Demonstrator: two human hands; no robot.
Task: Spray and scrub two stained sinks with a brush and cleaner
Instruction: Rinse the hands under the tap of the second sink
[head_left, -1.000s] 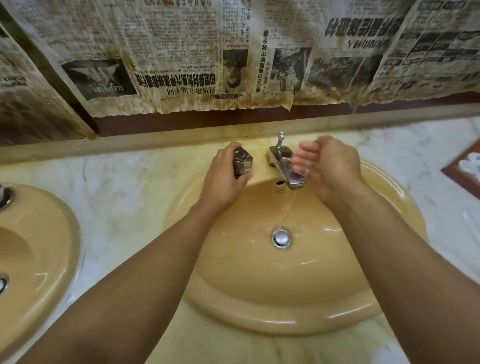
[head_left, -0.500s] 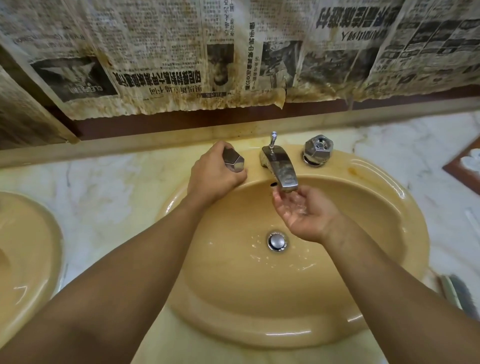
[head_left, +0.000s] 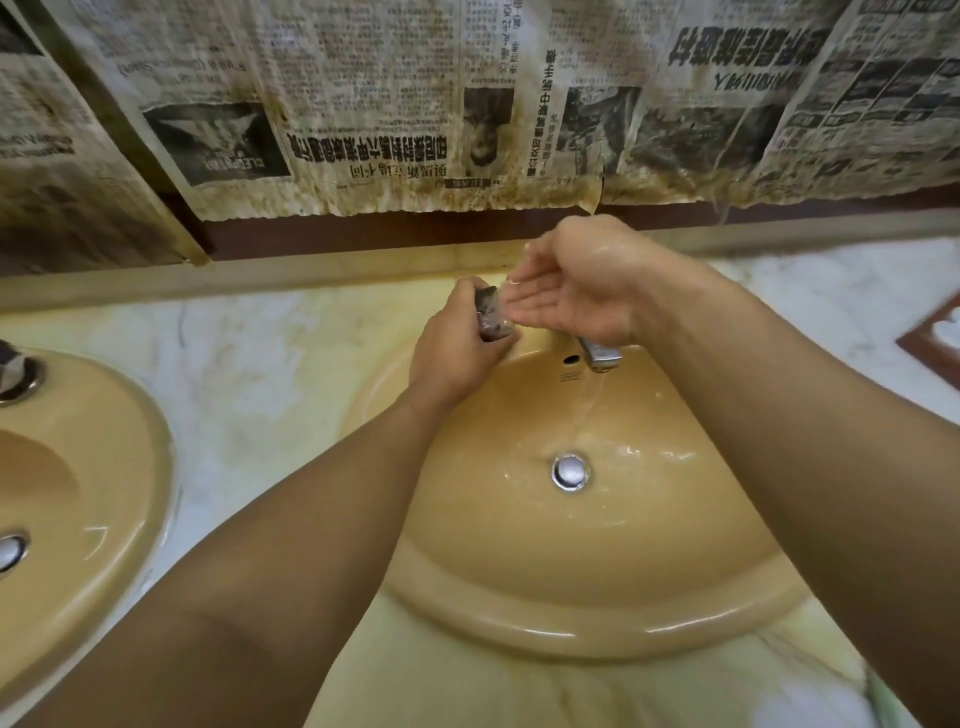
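Observation:
A yellow oval sink (head_left: 597, 618) sits in a marble counter, with a chrome drain plug (head_left: 570, 471) in its bowl. My left hand (head_left: 457, 348) grips the faucet's left metal knob (head_left: 491, 318). My right hand (head_left: 571, 288) is wet, with fingers straight and palm up, raised above the chrome spout (head_left: 601, 357) and hiding most of it. A thin stream of water (head_left: 584, 410) runs from the spout into the bowl. A second yellow sink (head_left: 88, 467) lies at the left edge. No brush or cleaner bottle shows.
Stained newspaper sheets (head_left: 415, 104) cover the wall behind the counter. The marble counter (head_left: 249, 364) runs between the two sinks. A brown-framed object (head_left: 935, 338) lies at the right edge. The second sink's metal knob (head_left: 13, 366) shows at far left.
My right hand has risen from under the spout, where water ran over it, to above the faucet. The left hand stays on the knob. The view has shifted left.

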